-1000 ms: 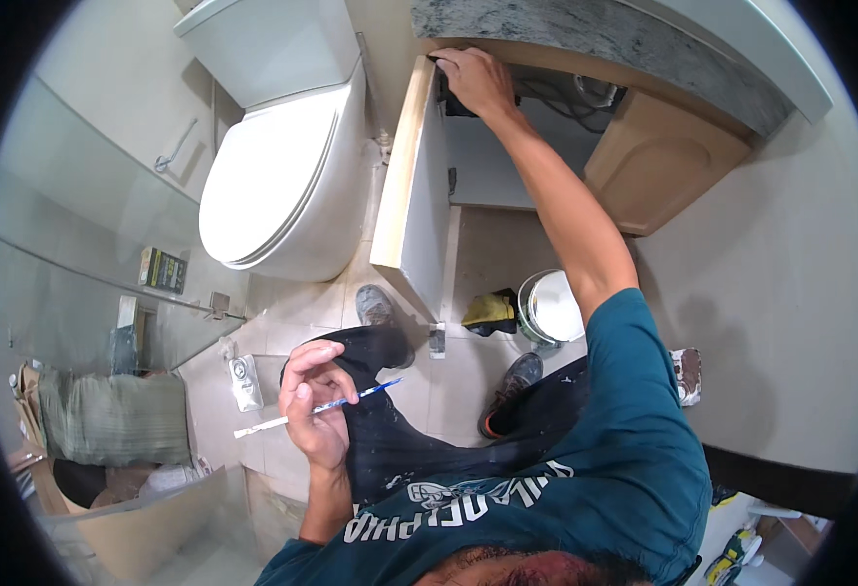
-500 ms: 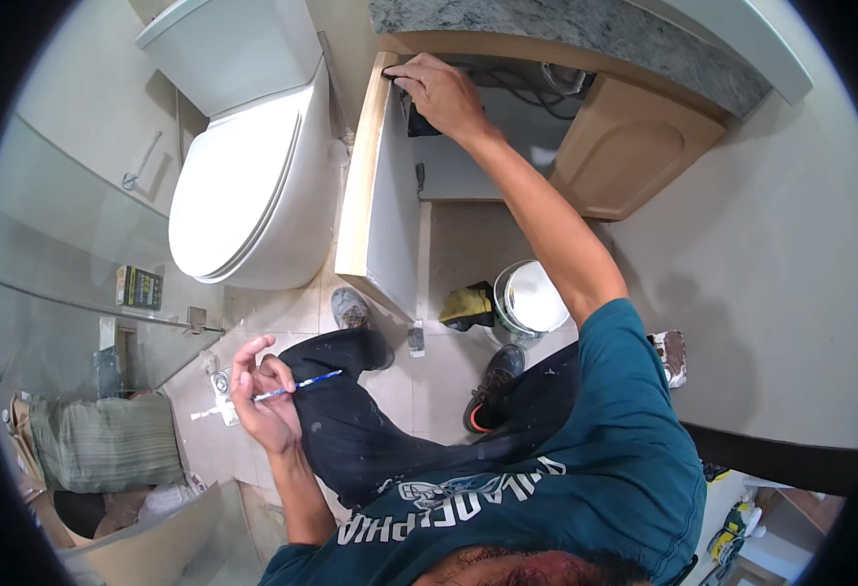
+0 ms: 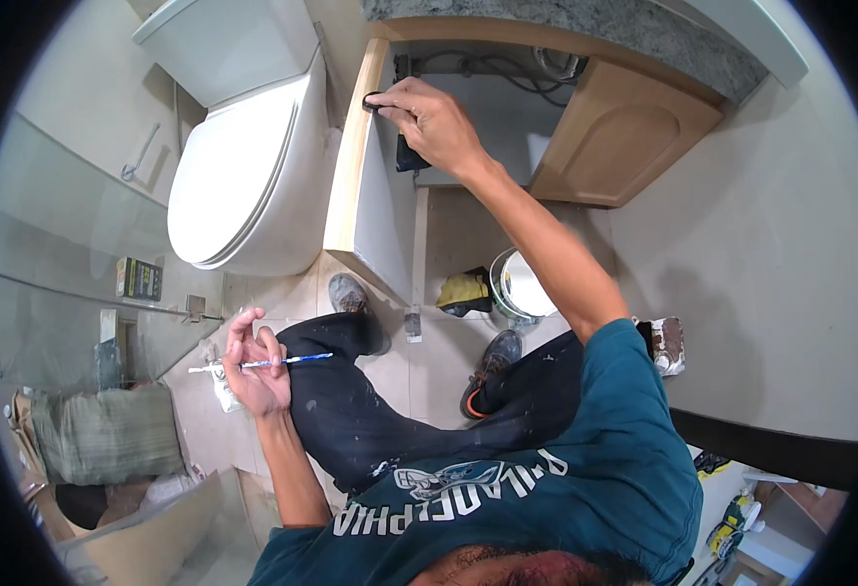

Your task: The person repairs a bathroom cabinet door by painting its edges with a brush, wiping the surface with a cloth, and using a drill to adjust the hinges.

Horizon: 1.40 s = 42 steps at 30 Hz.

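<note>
Between the fingers of my left hand (image 3: pixel 261 376) lies a thin paintbrush (image 3: pixel 304 359) with a blue-marked handle and a whitish end pointing left. The hand is raised beside my left knee. My right hand (image 3: pixel 437 127) reaches forward and pinches a small round black object (image 3: pixel 371 101) against the edge of a cabinet door (image 3: pixel 347 186); its kind is not clear. Pale bare wood shows along this edge, while the door's inner face is grey-white. The door stands open from the vanity cabinet, between the toilet and the cabinet's inside.
A white toilet (image 3: pixel 233 176) stands left of the door. A second cabinet door (image 3: pixel 624 132) hangs open on the right under the stone countertop (image 3: pixel 565 39). On the floor are a bucket (image 3: pixel 526 283) and a yellow-and-black bag-like item (image 3: pixel 464 292). Hoses (image 3: pixel 497 66) run inside the cabinet.
My right hand has slid the black object along the door edge, toward me and slightly left. My left hand has risen a little, and the paintbrush lies more level.
</note>
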{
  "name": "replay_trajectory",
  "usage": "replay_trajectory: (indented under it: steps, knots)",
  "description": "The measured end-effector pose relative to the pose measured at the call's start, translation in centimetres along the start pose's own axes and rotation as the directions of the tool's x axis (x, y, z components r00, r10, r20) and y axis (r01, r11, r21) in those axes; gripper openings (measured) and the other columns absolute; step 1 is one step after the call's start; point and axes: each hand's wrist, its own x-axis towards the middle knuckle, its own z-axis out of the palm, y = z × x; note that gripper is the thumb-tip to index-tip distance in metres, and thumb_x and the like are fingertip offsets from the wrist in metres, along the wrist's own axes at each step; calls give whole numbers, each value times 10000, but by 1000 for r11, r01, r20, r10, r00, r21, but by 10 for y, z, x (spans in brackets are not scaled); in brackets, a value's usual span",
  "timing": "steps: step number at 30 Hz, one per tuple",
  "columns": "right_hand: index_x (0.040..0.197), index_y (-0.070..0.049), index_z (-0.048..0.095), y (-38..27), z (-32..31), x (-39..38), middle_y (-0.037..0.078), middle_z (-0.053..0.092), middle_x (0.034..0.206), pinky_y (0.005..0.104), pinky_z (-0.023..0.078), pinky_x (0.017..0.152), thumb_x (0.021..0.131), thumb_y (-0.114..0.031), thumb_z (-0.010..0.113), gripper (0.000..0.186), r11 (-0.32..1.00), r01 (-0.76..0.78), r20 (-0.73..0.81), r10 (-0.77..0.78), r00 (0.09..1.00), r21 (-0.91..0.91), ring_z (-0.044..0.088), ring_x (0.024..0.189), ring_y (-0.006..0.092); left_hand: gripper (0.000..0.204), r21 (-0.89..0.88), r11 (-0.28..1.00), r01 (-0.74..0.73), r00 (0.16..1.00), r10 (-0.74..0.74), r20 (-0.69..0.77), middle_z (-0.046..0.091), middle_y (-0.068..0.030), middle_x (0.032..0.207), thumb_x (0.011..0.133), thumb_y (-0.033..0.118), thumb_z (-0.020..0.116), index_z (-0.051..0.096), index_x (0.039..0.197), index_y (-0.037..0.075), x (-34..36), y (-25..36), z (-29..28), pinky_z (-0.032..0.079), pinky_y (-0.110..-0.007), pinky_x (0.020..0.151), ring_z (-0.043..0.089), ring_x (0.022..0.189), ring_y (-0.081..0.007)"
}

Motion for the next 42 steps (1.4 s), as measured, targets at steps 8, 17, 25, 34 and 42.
replay_trajectory:
  steps: [8, 17, 25, 34, 42]
  knots:
    - [1091, -111, 747, -42, -4, -31, 35, 669, 935, 316, 458, 621, 889, -11, 679, 236, 997, -27, 35, 25, 999, 71, 557, 666, 167, 447, -8, 1000, 11, 1000, -11, 3, 541, -165, 1242, 960, 294, 491, 528, 1228, -62, 2, -1, 3, 355, -199, 432, 466, 565, -97]
    - [1080, -130, 753, -77, -7, -61, 34, 672, 945, 327, 481, 626, 873, 10, 681, 260, 994, -18, 80, 9, 997, 108, 595, 686, 184, 451, -37, 998, 41, 999, -40, 23, 543, -165, 1255, 947, 283, 483, 526, 1235, -62, 4, -1, 3, 361, -195, 427, 456, 581, -98]
    - [1076, -132, 749, -111, -9, -87, 41, 679, 938, 342, 517, 620, 861, -2, 691, 258, 982, -40, 92, 23, 995, 183, 648, 701, 214, 460, -30, 998, 48, 998, -47, 32, 553, -176, 1229, 940, 284, 470, 539, 1228, -68, 6, -1, 7, 356, -203, 424, 476, 584, -119]
    - [1058, -71, 723, -155, -21, -137, 75, 662, 942, 307, 510, 639, 873, -16, 673, 200, 925, -108, 137, 62, 989, 364, 644, 740, 212, 471, -2, 999, 39, 999, -39, 15, 562, -155, 1233, 932, 293, 483, 523, 1256, -48, 1, 1, 4, 353, -207, 422, 465, 561, -112]
    - [1060, -65, 599, -113, -49, -197, 0, 551, 837, 241, 472, 653, 955, -197, 626, 171, -27, -415, 309, 710, 632, 910, 542, 721, 86, 496, 28, 999, 34, 999, -35, 27, 544, -146, 1245, 930, 284, 490, 497, 1317, -25, -2, 6, -4, 355, -204, 424, 453, 523, -103]
